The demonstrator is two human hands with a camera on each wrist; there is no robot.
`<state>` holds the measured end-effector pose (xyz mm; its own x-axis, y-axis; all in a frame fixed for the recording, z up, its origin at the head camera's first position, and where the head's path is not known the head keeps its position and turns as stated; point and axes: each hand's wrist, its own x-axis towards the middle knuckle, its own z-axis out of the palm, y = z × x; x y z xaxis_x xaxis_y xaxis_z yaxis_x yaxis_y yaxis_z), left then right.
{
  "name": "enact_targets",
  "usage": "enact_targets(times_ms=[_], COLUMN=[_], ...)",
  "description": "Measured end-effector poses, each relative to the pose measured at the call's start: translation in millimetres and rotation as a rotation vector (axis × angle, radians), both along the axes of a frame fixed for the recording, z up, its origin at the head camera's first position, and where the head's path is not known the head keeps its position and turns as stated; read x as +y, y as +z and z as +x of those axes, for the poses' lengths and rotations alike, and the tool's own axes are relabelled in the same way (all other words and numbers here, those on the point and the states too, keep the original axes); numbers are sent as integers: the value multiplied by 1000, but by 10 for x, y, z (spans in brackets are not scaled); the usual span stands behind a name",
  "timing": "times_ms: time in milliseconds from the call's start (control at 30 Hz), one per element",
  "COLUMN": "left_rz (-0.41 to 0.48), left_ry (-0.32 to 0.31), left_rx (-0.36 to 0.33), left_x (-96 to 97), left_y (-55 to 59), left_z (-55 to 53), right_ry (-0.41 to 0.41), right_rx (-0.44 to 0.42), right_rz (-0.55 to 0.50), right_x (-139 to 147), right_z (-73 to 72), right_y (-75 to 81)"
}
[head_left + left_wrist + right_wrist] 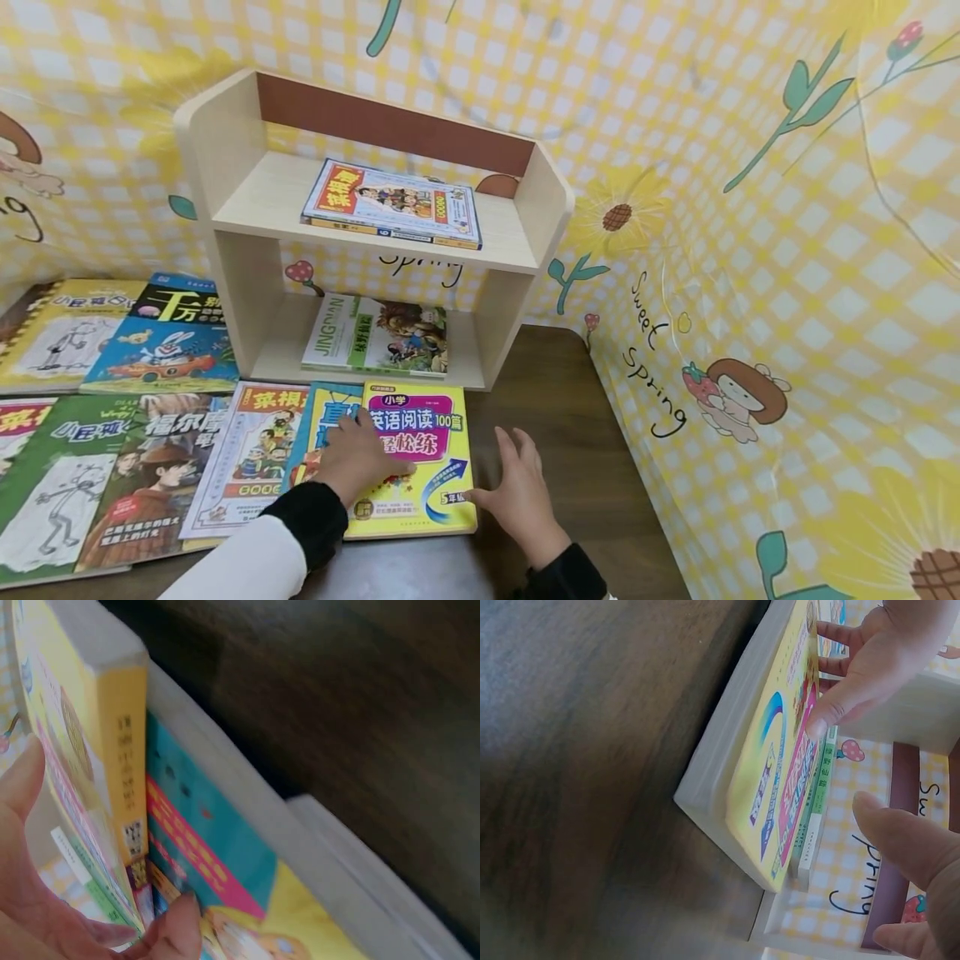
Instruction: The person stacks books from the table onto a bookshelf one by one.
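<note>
A thick yellow English reading practice book lies face up before the shelf, its left side overlapping a blue book. My left hand is at its left edge. The thumb extends over the yellow cover, and the other fingers reach down past the spine. In the left wrist view, fingertips are beside the spine, over the blue book's cover. My right hand is spread beside the right edge, thumb close to the cover's lower right; whether it touches is hard to tell.
A wooden two-tier shelf stands behind, with comic books on top and a green-and-white book below. To the left lie several more books, including a green one and a blue rabbit-car one. Patterned cloth walls surround the table.
</note>
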<state>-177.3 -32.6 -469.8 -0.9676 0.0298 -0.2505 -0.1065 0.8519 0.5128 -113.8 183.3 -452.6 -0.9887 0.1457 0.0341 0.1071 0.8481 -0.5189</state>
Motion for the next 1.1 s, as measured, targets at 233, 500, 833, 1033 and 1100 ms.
enact_targets(times_ms=[233, 500, 833, 1033, 1100], left_rz=[-92, 24, 376, 586, 612], left_ry=[9, 88, 110, 181, 190], left_rx=[52, 34, -108, -118, -104], left_x=[142, 265, 38, -14, -13], left_y=[-10, -18, -78, -137, -149], left_z=[2, -9, -39, -12, 2], right_ry=[-17, -51, -94, -113, -109], right_rx=[-14, -8, -21, -31, -29], right_rz=[38, 56, 29, 8, -6], right_x=[15, 75, 158, 229, 253], right_z=[22, 42, 42, 43, 45], right_y=[-8, -57, -138, -173, -180])
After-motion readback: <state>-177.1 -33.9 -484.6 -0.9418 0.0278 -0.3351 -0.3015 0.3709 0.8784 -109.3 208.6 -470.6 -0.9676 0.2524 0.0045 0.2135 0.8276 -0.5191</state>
